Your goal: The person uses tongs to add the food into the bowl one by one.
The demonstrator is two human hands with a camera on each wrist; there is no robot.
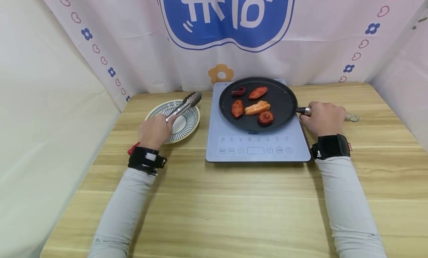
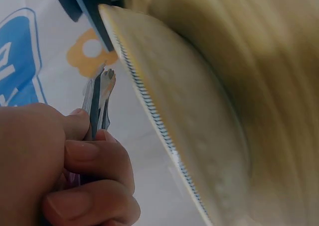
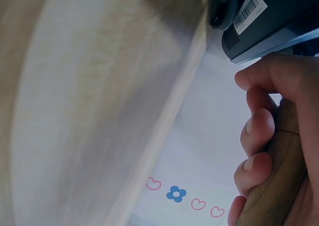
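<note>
My left hand [image 1: 155,131] grips a pair of metal tongs [image 1: 182,108] with dark tips, held over a patterned plate [image 1: 187,128]. In the left wrist view the fingers [image 2: 94,161] curl round the tongs [image 2: 97,104], beside the plate's rim [image 2: 149,104]. My right hand [image 1: 323,118] holds the handle of a black frying pan [image 1: 284,109]; its wooden grip [image 3: 284,161] shows in the right wrist view. In the pan lie two reddish oval pieces [image 1: 258,93], an orange piece [image 1: 257,107], a round red-brown piece [image 1: 265,118] and a dark red curled piece [image 1: 239,91].
Beneath the pan is a white induction cooker [image 1: 217,139] with touch controls along its front. The wooden table [image 1: 234,209] carries everything. A printed curtain [image 1: 140,38] hangs directly behind the cooker, and a pale cloth wall [image 1: 43,120] stands at the left.
</note>
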